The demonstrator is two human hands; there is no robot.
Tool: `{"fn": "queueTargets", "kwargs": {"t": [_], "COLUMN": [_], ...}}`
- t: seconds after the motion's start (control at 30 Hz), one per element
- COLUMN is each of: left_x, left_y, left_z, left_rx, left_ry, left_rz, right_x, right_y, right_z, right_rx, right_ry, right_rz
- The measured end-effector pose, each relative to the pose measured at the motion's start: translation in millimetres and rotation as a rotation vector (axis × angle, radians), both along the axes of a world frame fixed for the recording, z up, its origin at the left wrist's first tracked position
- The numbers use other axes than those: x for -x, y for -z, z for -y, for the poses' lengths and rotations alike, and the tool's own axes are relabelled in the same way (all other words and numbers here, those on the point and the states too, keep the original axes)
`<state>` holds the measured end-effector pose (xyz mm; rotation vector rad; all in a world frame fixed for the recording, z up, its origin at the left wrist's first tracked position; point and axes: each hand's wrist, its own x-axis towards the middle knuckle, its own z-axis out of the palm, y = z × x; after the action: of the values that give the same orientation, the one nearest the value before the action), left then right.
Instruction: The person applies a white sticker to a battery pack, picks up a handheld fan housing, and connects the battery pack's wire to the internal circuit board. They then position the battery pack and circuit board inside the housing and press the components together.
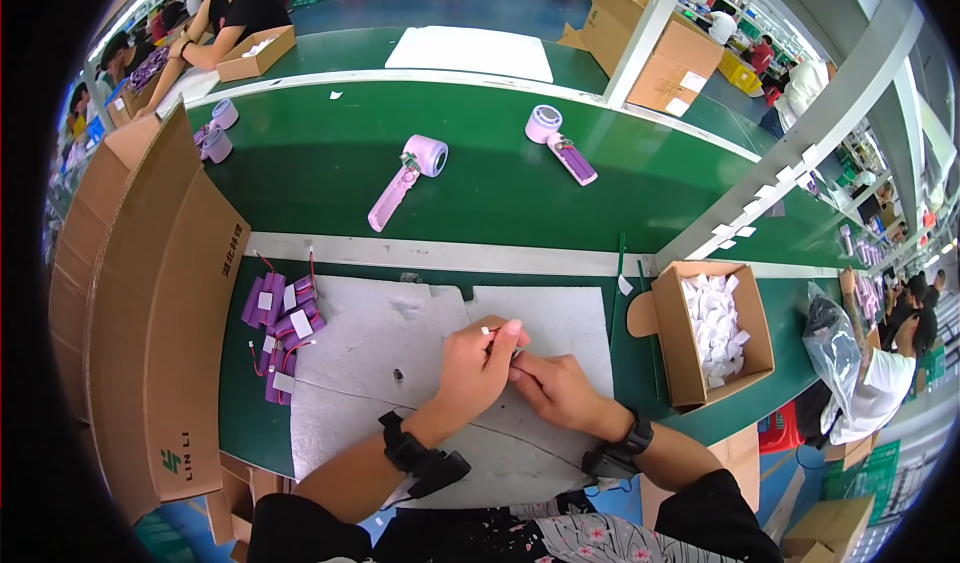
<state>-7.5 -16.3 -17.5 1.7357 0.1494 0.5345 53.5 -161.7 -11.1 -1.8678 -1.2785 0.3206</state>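
Both my hands are close together over the grey foam mat (350,403), in the middle of the bench. My left hand (472,365) is closed around something mostly hidden by its fingers; a small white tip, like a connector (487,331), shows near the thumb. Bent fingers of my right hand (560,391) press together against the same spot, beside the left fingers. What they grip is hidden. Left of the mat lies a pile of purple battery packs (303,325) with white labels and red wires.
A tall cardboard box (180,303) walls the left side. At right stands an open carton (690,363) of white pieces. Beyond the bench, a green conveyor (480,198) carries a pink handheld fan (408,178) and a second fan (570,158). A slanted metal post (800,163) rises at right.
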Motion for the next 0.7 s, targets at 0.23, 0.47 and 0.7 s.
{"fn": "queueTargets", "kwargs": {"t": [0.23,0.47,0.7], "left_x": [1,1,-2], "left_y": [-2,-4,-2], "left_z": [3,2,-6], "left_rx": [-0.068,-0.158,-0.009], "left_ry": [0.081,0.147,0.164], "left_rz": [0.009,-0.006,-0.010], "right_x": [4,5,-2], "right_y": [-4,-3,-5], "right_z": [0,-1,-4], "right_rx": [0.034,-0.009,-0.075], "right_ry": [0.047,0.101,0.007], "right_rz": [0.006,-0.087,-0.073]}}
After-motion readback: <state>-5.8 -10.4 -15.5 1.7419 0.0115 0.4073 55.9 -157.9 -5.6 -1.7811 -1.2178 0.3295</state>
